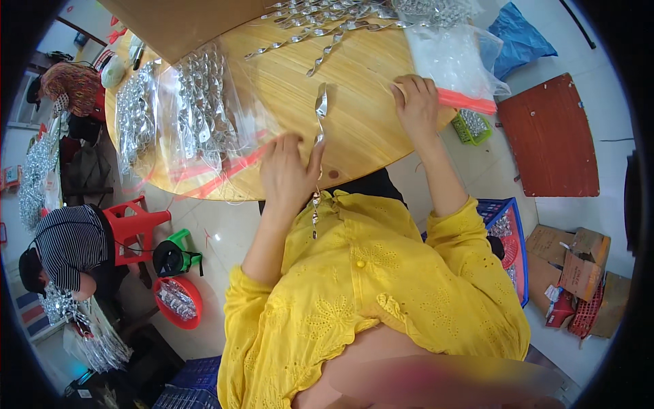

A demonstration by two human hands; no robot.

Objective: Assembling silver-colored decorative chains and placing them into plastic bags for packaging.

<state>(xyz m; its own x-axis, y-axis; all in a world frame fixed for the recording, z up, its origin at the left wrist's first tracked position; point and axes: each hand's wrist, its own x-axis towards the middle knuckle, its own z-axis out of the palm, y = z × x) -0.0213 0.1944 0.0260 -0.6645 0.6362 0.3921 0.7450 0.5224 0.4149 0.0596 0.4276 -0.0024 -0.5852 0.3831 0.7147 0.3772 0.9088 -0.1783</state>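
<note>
My left hand (289,172) is at the near edge of the round wooden table, fingers curled. Its thumb lies against a shiny silver twisted strip (321,102), whose lower end hangs past the table edge in front of my yellow top. Farther right, my right hand (417,108) rests at the edge of a stack of clear plastic bags (443,65) with red zip strips. Its thumb stands apart from the fingers, and nothing shows in its grasp. Left of my left hand lie clear bags filled with silver twisted strips (204,102).
Loose twisted strips (300,34) lie at the table's far side, beside a cardboard box (184,24). A green basket (471,127), a blue crate (519,238) and cartons (579,262) stand at right. Two people work at left, near a red stool (136,228) and a red basin (197,307).
</note>
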